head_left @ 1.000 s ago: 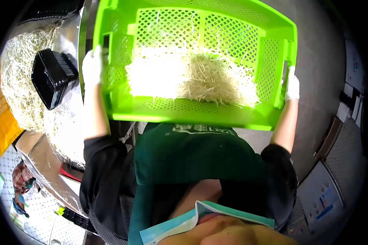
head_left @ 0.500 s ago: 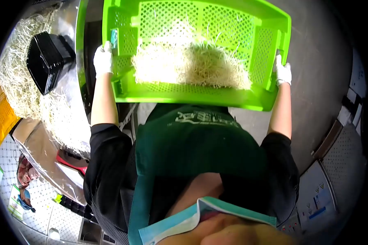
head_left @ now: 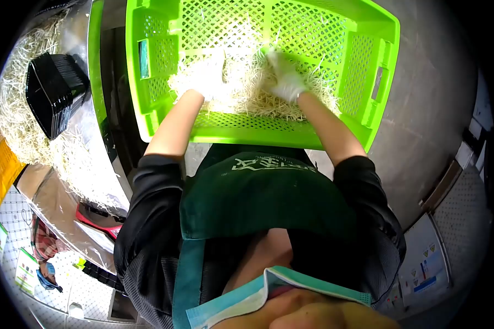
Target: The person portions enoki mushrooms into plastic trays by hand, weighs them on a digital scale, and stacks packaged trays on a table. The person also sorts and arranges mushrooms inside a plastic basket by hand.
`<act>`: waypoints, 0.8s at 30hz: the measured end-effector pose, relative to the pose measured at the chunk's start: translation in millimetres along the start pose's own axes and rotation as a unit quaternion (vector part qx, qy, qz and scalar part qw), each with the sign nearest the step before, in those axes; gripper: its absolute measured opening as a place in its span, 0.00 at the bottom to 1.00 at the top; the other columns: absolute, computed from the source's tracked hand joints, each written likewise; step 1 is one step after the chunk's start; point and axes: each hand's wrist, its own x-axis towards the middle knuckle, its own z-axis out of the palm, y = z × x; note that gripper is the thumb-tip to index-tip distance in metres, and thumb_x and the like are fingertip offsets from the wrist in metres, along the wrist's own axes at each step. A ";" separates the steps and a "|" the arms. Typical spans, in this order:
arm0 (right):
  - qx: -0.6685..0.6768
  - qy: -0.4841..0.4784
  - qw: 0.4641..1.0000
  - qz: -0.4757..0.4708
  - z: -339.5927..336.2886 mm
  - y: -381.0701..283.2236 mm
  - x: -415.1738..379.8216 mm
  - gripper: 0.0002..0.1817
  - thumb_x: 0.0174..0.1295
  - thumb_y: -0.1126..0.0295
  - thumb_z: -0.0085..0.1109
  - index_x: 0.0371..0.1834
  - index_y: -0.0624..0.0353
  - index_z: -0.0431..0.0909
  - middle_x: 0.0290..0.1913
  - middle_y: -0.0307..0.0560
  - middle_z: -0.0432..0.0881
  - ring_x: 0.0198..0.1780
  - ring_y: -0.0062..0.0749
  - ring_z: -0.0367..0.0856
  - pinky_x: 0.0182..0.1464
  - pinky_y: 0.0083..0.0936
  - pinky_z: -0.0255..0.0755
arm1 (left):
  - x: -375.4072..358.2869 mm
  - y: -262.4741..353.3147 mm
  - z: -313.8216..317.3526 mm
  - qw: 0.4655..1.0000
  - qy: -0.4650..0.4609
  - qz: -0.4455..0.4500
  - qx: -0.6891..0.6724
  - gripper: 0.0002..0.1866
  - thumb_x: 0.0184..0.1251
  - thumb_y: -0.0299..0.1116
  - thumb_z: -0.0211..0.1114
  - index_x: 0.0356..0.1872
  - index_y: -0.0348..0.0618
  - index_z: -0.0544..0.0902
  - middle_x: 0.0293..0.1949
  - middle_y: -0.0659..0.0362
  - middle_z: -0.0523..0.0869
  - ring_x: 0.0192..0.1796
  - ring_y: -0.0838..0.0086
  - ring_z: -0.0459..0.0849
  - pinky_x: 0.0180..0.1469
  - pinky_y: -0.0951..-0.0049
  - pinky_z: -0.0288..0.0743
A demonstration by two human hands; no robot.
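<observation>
In the head view a bright green plastic crate (head_left: 247, 134) with lattice walls stands in front of me. A heap of pale thin strands that look like bean sprouts (head_left: 258, 107) lies along its near side. My left hand (head_left: 206, 79), in a white glove, reaches into the left part of the heap; glare washes out its fingers. My right hand (head_left: 285, 79), also gloved in white, is over the right part of the heap, angled inward. Motion smears its fingers, and I cannot see whether they hold any strands.
To the left a metal worktop (head_left: 85, 44) carries more loose sprouts (head_left: 16, 120) and a stack of black plastic trays (head_left: 55, 93). A yellow crate (head_left: 0, 170) sits beyond it. Another person (head_left: 44, 247) is at the lower left. Grey floor (head_left: 422, 109) spreads to the right.
Both hands have let go of the crate's side handles and moved inward into the sprouts. The crate sits at nearly the same place in view.
</observation>
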 end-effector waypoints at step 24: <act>-0.093 -0.202 0.975 -0.015 -6.6 -21.2 -29.1 0.52 0.49 0.56 0.68 0.73 0.63 0.48 0.54 0.60 0.75 0.49 0.45 0.81 0.49 0.35 0.77 | -31.1 12.2 25.8 0.963 -0.188 -0.007 0.195 0.17 0.52 0.39 0.64 0.41 0.42 0.76 0.32 0.46 0.84 0.35 0.52 0.83 0.38 0.57 0.76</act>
